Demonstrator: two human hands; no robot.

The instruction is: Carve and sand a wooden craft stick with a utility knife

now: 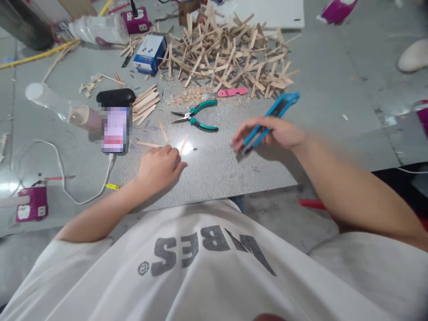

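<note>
A flat wooden stick lies on the grey desk, just in front of the person. The left hand rests on its near end, fingers curled down onto it. The right hand hovers to the right, fingers wrapped around a blue utility knife whose tip points down toward the desk. Judging by the layout, the work looks well along: a large heap of joined stick pieces sits at the back, with shavings before it, while a small stack of plain sticks remains uncut. Teal pliers, a pink knife and a phone lie near.
</note>
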